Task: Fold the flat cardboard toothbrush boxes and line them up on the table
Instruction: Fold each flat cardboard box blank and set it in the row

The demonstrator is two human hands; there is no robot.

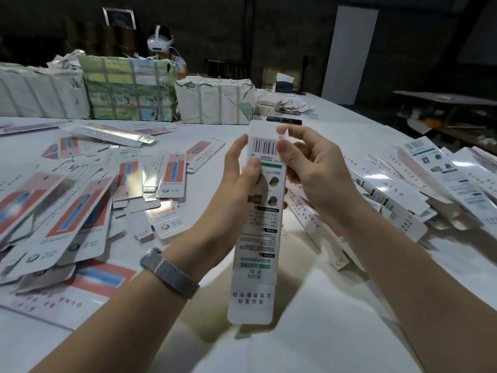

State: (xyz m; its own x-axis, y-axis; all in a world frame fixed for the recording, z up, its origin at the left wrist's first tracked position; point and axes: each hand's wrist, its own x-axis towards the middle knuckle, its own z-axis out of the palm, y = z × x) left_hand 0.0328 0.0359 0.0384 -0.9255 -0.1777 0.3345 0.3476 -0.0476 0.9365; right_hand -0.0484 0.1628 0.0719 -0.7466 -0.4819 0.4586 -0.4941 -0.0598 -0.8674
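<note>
**Top flap at risk of creasing**

Above the white table [309, 332], the head view shows 1 flat toothbrush box [259, 232] held upright. The left hand [239, 173] grips its left edge; the right hand [306, 168] pinches the top flap by the barcode. A hard pinch could crease the thin, glossy card, or the long sleeve could slip. Flat boxes [80, 211] lie heaped alongside.

A broad white table [336, 332] fills the frame. At the left lies a loose heap of flat white cardboard boxes with red and blue panels [80, 200]; at the right, a pile of flat white printed boxes [419, 195]. Along the upper left stand strapped paper-wrapped bundles [129, 90], and a small black flat item [283, 120] lies above centre.
</note>
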